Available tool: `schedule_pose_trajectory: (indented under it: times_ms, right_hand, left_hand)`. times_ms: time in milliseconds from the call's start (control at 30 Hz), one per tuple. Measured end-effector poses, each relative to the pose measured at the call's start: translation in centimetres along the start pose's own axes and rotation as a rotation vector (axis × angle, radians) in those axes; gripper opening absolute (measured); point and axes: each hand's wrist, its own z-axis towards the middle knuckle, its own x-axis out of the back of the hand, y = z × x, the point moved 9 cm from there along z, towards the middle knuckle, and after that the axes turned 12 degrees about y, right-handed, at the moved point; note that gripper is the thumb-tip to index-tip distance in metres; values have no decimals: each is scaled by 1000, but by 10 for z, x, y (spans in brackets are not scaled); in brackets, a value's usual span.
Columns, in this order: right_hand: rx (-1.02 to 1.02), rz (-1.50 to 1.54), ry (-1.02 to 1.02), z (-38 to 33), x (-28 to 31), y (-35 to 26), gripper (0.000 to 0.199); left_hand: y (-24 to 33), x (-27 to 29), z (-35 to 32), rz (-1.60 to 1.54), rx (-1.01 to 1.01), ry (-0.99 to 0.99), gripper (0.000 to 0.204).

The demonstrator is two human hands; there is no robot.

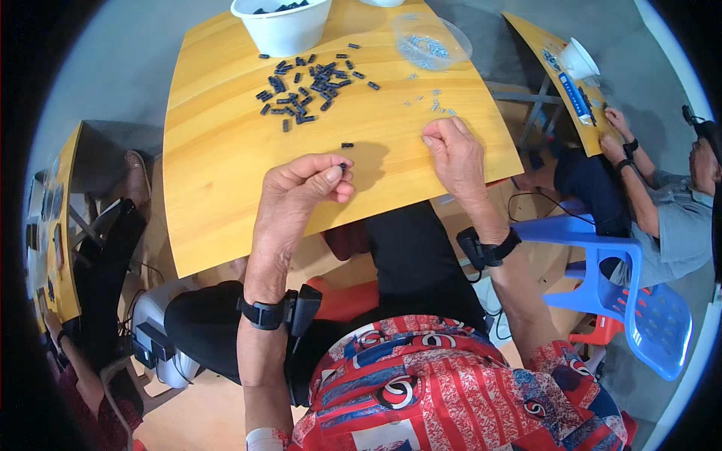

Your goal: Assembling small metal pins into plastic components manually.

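Over the near part of the yellow table [226, 188], my left hand [304, 180] pinches a small black piece [344, 167] between thumb and fingers. A single black cylindrical piece [347, 145] lies just beyond those fingertips. Farther off, a loose pile of similar short black pieces [323, 83] is spread across the tabletop. To the right, my right hand [457, 158] is closed with thumb and forefinger together; whatever it may hold is too small to see. Several small silvery screw-like parts [436, 104] lie just beyond it.
A white tub [282, 30] of black pieces stands at the far edge. Right of it is a clear round dish [451, 52] of silvery parts. A blue plastic chair [639, 301] stands at right, near a person [669, 210] at another table [549, 52]. Another person works at far left.
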Motion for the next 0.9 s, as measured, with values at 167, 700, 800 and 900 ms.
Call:
schedule_pose_trajectory:
  times_ms: [167, 700, 800, 900]
  right_hand:
    - [47, 39, -62, -2, -6, -8, 6]
    - [50, 69, -28, -6, -11, -25, 6]
    - [-262, 292, -100, -12, -18, 2, 10]
    - [-560, 556, -114, -20, -30, 18, 10]
  left_hand:
    - [-1, 4, -9, 34, 53, 11, 16]
    - [-4, 23, -17, -74, 70, 19, 16]
    - [-5, 26, -21, -47, 74, 32, 16]
    - [-6, 22, -24, -67, 85, 13, 15]
